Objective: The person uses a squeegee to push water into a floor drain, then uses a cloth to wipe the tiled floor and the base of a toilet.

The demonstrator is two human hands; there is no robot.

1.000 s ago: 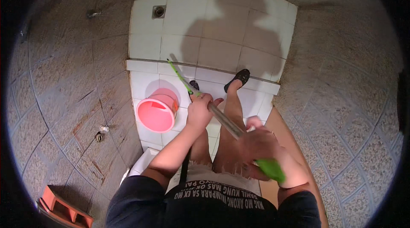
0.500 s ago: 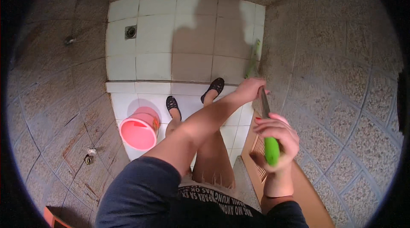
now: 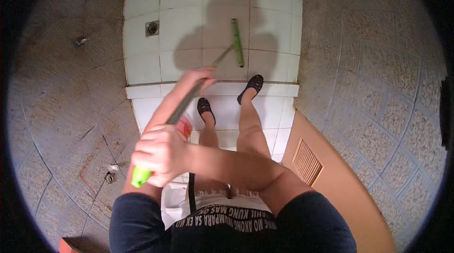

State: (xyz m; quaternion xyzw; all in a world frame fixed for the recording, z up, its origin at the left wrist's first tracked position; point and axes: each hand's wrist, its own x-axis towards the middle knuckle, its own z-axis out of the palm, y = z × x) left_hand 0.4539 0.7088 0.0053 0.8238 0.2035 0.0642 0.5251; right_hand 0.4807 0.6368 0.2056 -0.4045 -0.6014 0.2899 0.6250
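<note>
Gripping the bright green end [image 3: 141, 176] of a long, grey-shafted squeegee [image 3: 186, 104], my right hand [image 3: 156, 152] seems to steer, while my left hand [image 3: 197, 78] wraps the shaft farther down, probably for leverage; the narrow green head [image 3: 237, 44] is over white floor tiles [image 3: 142, 50].

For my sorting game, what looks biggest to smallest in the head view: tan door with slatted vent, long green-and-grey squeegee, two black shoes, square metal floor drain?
1. Tan door
2. Squeegee
3. Left shoe and right shoe: too alike to rank
4. Floor drain
</note>
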